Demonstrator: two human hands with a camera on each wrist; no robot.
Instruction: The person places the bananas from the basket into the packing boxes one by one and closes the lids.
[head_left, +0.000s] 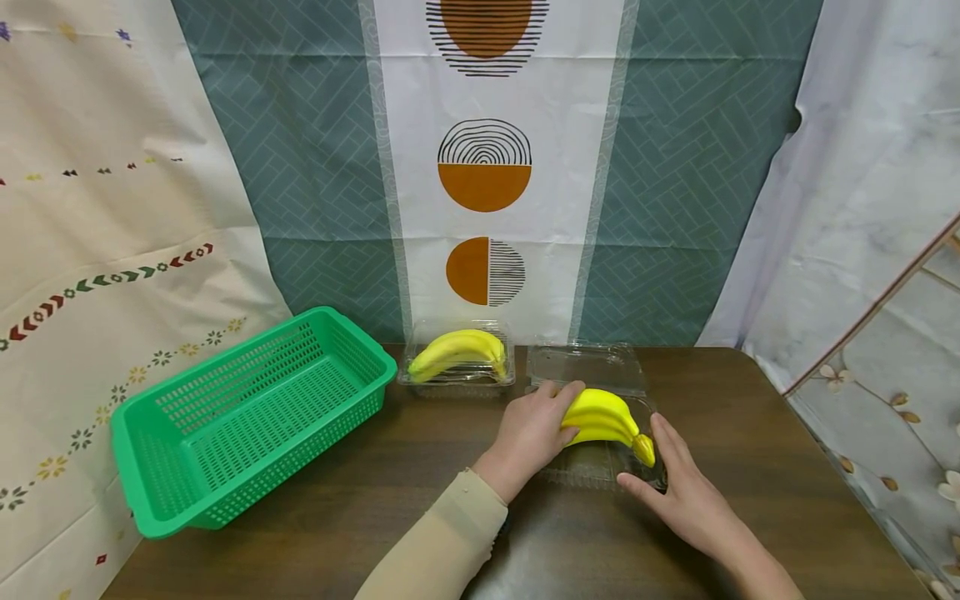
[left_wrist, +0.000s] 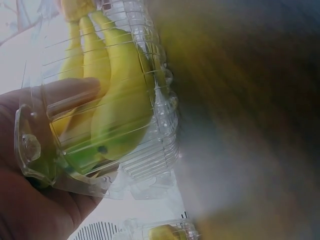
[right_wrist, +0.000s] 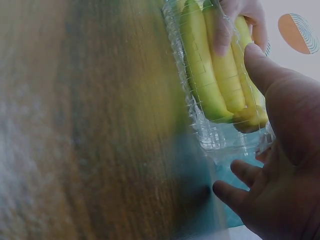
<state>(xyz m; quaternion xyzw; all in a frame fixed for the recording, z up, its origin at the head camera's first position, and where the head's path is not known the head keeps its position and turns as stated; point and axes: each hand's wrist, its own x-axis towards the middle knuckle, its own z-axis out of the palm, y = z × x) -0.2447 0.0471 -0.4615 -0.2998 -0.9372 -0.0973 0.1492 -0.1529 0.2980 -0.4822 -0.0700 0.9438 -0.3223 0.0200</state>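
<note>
A bunch of yellow bananas point(head_left: 600, 414) lies at the lower half of a clear plastic clamshell box point(head_left: 577, 477), whose lid point(head_left: 585, 367) is folded back away from the person. My left hand point(head_left: 528, 429) grips the bunch at its left end; in the left wrist view the thumb lies over the bananas point(left_wrist: 122, 100), seen through the box's ribbed wall. At the stem end, my right hand point(head_left: 690, 492) has its fingers spread along the box's right side. The right wrist view shows that hand point(right_wrist: 295, 125) beside the box corner, holding no banana.
A second clear box point(head_left: 420, 379) containing bananas stands at the back, left of the first. Further left is a green plastic basket point(head_left: 277, 467) with perforated walls. Everything stands on a dark brown wooden table point(head_left: 360, 500), with hanging cloth point(head_left: 322, 167) behind it.
</note>
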